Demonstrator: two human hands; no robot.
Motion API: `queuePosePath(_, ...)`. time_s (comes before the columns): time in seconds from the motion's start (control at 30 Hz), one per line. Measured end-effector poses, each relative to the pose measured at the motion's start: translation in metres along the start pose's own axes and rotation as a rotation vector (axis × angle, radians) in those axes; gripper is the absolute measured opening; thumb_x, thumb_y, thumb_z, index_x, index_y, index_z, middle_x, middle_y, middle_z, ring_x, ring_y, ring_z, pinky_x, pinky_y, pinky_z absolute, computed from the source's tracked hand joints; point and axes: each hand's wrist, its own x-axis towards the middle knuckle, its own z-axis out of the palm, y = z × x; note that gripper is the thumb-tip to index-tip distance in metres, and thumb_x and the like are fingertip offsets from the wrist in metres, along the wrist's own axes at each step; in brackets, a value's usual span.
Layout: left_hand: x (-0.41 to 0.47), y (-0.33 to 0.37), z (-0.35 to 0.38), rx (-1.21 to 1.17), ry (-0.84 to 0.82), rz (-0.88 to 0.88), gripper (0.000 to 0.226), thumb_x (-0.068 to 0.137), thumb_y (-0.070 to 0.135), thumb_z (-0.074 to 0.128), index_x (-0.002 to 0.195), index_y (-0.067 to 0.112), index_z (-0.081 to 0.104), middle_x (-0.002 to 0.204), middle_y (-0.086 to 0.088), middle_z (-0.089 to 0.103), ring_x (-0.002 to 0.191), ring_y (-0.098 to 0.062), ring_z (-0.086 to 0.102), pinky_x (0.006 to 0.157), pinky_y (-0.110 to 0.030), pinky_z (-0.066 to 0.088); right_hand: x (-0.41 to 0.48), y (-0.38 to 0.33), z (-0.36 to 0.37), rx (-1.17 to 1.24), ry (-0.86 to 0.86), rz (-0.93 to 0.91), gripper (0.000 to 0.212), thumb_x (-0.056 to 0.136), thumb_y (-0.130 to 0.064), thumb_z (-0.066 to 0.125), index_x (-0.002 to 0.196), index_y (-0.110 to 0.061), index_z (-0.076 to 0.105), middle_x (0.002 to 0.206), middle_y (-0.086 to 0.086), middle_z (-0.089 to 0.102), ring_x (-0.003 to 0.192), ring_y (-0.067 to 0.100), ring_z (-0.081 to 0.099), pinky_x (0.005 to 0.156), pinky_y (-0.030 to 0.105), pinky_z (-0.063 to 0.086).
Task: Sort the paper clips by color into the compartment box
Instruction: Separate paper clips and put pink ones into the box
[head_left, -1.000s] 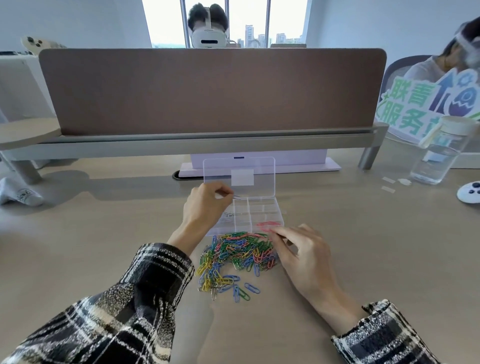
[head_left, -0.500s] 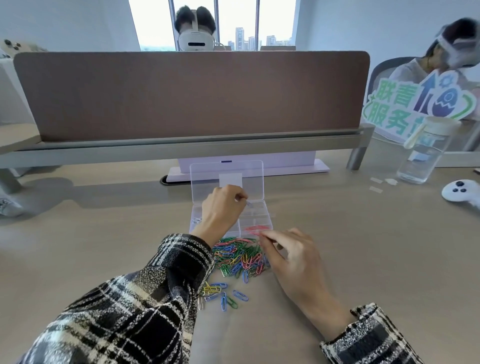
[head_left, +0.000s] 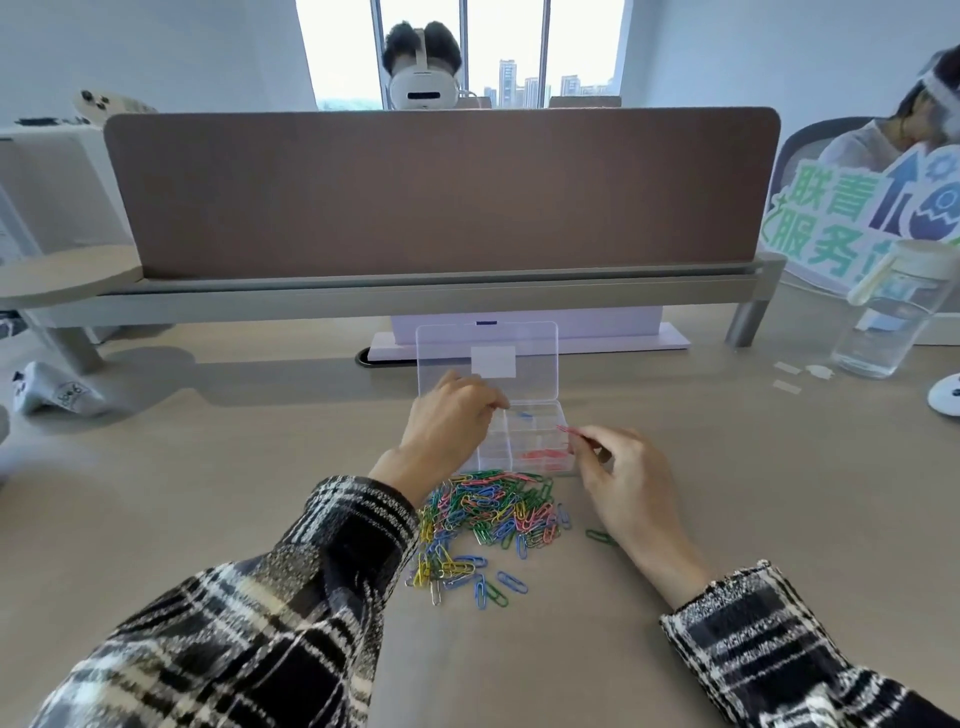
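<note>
A clear compartment box (head_left: 563, 415) lies on the desk with its lid (head_left: 441, 353) standing open. Red clips (head_left: 543, 457) fill its near right compartment and one blue clip (head_left: 524, 414) lies in a far compartment. My left hand (head_left: 452, 421) hovers over the box's far left part, fingers loosely curled, nothing visible between them. At the box's right edge my right hand (head_left: 623, 483) pinches a red clip (head_left: 565, 430). In front of the box sits the mixed pile of coloured clips (head_left: 488, 514).
A stray green clip (head_left: 597, 535) lies by my right wrist. A brown divider panel (head_left: 441, 192) runs across the back. At the right stand a water bottle (head_left: 883, 322) and a white controller (head_left: 945, 395); another white controller (head_left: 52, 389) lies far left.
My left hand carried a blue clip over the box, and the clip now lies in a far compartment. My right hand lifted from the pile to the box's right edge with a red clip.
</note>
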Motion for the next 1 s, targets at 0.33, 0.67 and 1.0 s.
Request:
queuePosePath(0.33, 0.053, 0.014, 0.005, 0.159, -0.353, 0.230, 0.028, 0.101, 0.028, 0.045, 0.116, 0.026, 0.069, 0.115, 0.005, 0.058, 0.113, -0.015, 0.046, 0.088, -0.037, 0.046, 0.009, 0.007, 0.004, 0.014, -0.059, 0.039, 0.019, 0.095, -0.032, 0.058, 0.103, -0.026, 0.074, 0.089, -0.009, 0.072, 0.086, 0.017, 0.060, 0.080, 0.041, 0.049)
queuePosePath(0.67, 0.049, 0.016, -0.005, 0.206, -0.448, 0.228, 0.025, 0.092, 0.031, 0.056, 0.111, 0.021, 0.068, 0.112, 0.005, 0.060, 0.110, -0.014, 0.049, 0.086, -0.035, 0.045, 0.005, 0.003, 0.004, 0.024, -0.060, 0.050, 0.016, 0.093, -0.027, 0.061, 0.103, -0.027, 0.075, 0.097, -0.013, 0.072, 0.093, 0.013, 0.059, 0.085, 0.044, 0.048)
queuePosePath(1.0, 0.052, 0.013, 0.000, 0.162, -0.455, 0.105, 0.009, 0.088, 0.028, 0.065, 0.082, 0.031, 0.059, 0.106, 0.003, 0.063, 0.095, -0.021, 0.062, 0.081, -0.038, 0.051, 0.005, 0.004, 0.006, 0.025, -0.039, 0.033, 0.015, 0.092, -0.026, 0.063, 0.100, -0.025, 0.075, 0.094, -0.014, 0.073, 0.092, 0.014, 0.060, 0.082, 0.045, 0.049)
